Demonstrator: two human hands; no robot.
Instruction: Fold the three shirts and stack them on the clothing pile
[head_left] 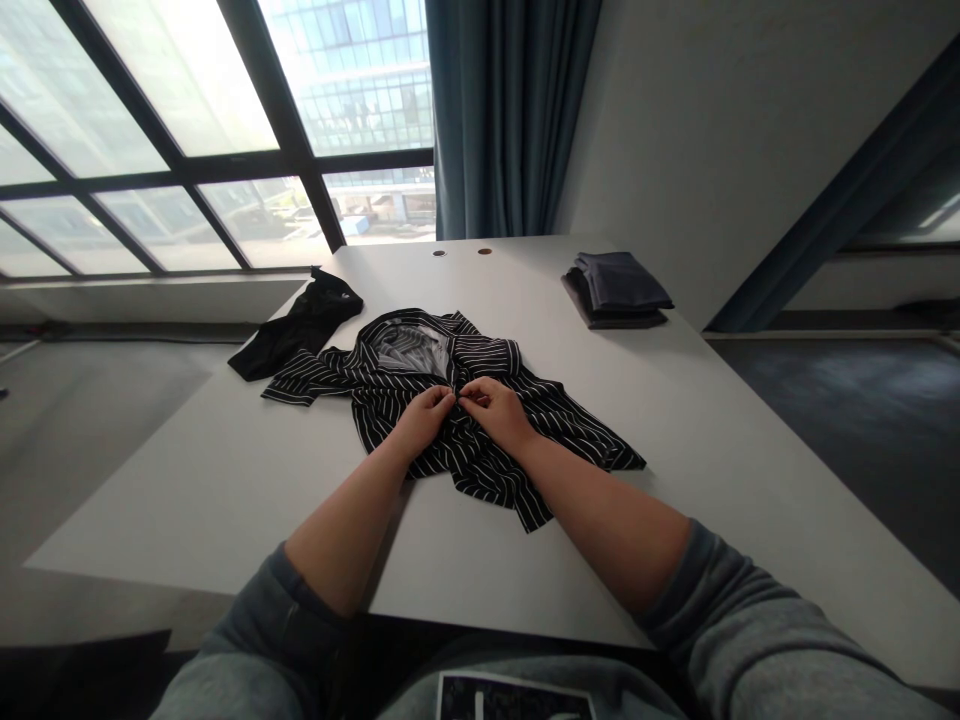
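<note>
- White worktop (247, 500) beside a big, bright window (202, 110).
- Left hand (424, 414) and right hand (496, 410) nearly meet mid-worktop, fingertips pinching the cloth of a black, white-striped shirt (472, 460).
- Shirt lies loosely spread beneath them, its greyish inside showing just beyond.
- Farther left, near one sleeve: a black garment (300, 325).
- Far right: folded dark clothes (619, 285), stacked.
- Behind: a blue curtain (510, 120).

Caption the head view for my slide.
Left hand and right hand pinch a striped shirt at its front on a white table.
</note>
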